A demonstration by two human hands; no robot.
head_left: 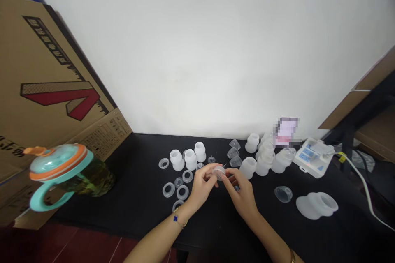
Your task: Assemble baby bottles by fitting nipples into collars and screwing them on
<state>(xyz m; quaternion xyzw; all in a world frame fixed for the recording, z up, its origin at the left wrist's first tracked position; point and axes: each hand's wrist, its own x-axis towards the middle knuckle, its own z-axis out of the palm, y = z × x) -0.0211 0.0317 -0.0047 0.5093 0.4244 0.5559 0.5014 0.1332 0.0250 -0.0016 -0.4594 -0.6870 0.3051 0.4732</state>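
Observation:
Between my two hands, over the middle of the black table, is a small translucent ring-shaped bottle collar (219, 172). My left hand (205, 183) pinches its left side, and my right hand (240, 191) grips its right side with the fingertips. Whether a teat sits inside the collar cannot be made out. Left of my left hand lie several loose translucent collars (182, 192) and a clear teat (178, 182). Behind them stand 3 white open-necked bottles (190, 159). To the right of my right hand are several more white bottles (248, 167) and clear dome caps (236, 161).
A large jug (77, 172) with an orange and teal lid stands at the left, before a cardboard box (55, 70). At the right are a lying bottle (314, 205), a clear cap (283, 194), a white plastic case (314, 158) and a white cable (365, 189).

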